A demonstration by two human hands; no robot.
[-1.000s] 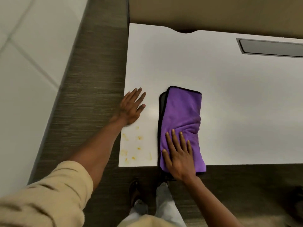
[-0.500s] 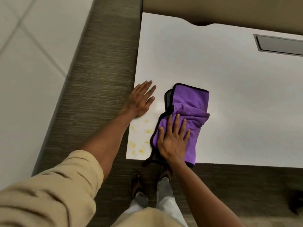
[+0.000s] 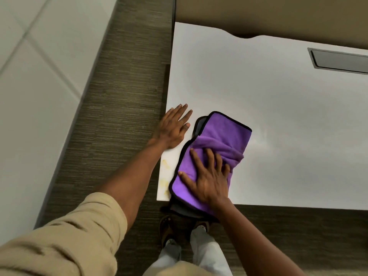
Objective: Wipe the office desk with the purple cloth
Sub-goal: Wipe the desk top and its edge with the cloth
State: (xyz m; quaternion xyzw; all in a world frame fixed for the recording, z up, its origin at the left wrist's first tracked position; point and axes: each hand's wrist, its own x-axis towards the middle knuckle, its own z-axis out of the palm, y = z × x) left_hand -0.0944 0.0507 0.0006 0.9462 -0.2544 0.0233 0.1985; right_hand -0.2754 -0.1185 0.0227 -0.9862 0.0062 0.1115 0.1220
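A purple cloth [image 3: 221, 136] with a black hem lies bunched on the near left corner of the white desk [image 3: 278, 108], its lower end hanging over the front edge. My right hand [image 3: 209, 176] presses flat on the cloth with spread fingers. My left hand [image 3: 172, 126] rests palm down on the desk's left edge, just left of the cloth and apart from it. Yellow stains [image 3: 165, 176] show on the desk between the left edge and the cloth; the cloth covers part of the stained patch.
A grey recessed cable tray [image 3: 340, 60] sits in the desk at the far right. A tan partition [image 3: 278, 14] stands behind the desk. Dark carpet [image 3: 119, 116] runs along the left and front, with a white wall [image 3: 29, 86] at the left. My feet [image 3: 169, 226] stand below the front edge.
My right hand has slid the cloth leftward over the yellow stains, bunching it. Fewer stains show now. My left hand has stayed at the desk's left edge.
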